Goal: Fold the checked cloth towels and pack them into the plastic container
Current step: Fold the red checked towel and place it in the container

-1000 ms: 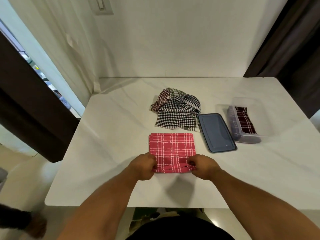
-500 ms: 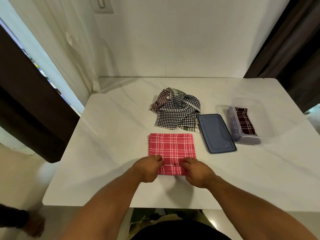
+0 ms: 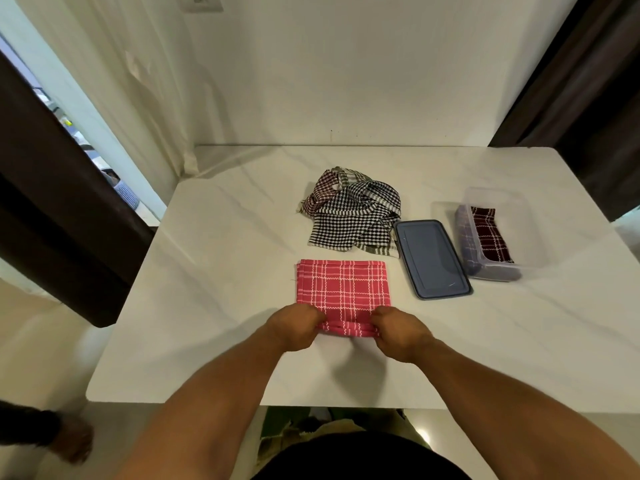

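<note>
On a white table (image 3: 207,271), left hand (image 3: 294,327) and right hand (image 3: 401,332) pinch the near corners of a red checked towel (image 3: 343,285) (likely soft, light, best held there).

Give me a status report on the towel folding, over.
Left hand and right hand grip red towel at near edge. Part-folded, flat on table. Open container, dark towel inside. Its lid lies between red towel and container.

My left hand (image 3: 298,325) and right hand (image 3: 398,330) pinch the red towel's (image 3: 343,287) near edge; the container (image 3: 502,233) sits at two o'clock.
</note>
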